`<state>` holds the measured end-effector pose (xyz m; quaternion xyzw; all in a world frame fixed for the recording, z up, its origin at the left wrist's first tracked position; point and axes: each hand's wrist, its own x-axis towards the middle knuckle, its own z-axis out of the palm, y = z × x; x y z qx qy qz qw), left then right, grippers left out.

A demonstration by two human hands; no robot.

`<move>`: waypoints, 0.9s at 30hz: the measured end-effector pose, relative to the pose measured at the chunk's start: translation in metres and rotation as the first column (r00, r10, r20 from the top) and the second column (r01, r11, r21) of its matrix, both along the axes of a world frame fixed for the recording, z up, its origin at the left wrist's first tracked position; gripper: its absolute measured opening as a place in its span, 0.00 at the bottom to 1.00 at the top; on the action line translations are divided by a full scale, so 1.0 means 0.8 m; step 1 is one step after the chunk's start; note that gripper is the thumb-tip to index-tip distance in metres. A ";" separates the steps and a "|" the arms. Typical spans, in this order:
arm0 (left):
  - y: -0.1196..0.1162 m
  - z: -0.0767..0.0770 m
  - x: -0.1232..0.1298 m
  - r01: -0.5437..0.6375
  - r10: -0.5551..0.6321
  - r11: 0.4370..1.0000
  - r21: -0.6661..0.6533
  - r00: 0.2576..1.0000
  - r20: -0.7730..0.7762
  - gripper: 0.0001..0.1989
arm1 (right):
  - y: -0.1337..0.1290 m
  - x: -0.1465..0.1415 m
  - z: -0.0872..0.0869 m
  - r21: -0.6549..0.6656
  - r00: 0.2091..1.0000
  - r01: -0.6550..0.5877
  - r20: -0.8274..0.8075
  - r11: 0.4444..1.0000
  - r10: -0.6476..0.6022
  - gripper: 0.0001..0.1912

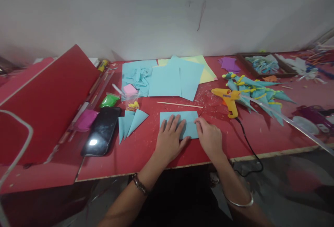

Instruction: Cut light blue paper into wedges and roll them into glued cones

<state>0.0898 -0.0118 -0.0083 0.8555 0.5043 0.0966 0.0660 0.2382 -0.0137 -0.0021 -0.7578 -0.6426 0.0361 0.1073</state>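
Observation:
A light blue paper rectangle (191,117) lies flat on the red table near its front edge. My left hand (171,136) rests on the paper's left half with the fingers spread. At the right edge of the sheet, my right hand (210,138) has its fingers curled, with thumb and forefinger pinching the paper. Just beyond it lies a thin wooden stick (180,104). Several folded blue paper cones (132,122) sit to the left of my left hand. A yellow glue gun (228,101) lies to the right, its clear glue stick (287,119) poking out.
Blue sheets (167,80) and yellow paper (206,68) are stacked at the back. A black phone (102,131) and a red board (52,105) occupy the left. On the right are decorated blue cones (250,89) and a brown tray (284,67); a black cord (250,143) hangs over the edge.

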 end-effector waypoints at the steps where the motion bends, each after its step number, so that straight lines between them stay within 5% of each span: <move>1: 0.000 0.000 0.000 -0.004 0.004 1.000 -0.001 1.000 0.000 0.26 | 0.000 0.000 0.001 -0.006 1.000 0.002 0.004 1.000 -0.002 0.10; 27: 0.003 0.000 -0.001 -0.019 0.019 1.000 -0.015 0.999 -0.042 0.27 | 0.001 -0.008 0.003 -0.073 0.991 0.063 0.126 0.995 -0.053 0.11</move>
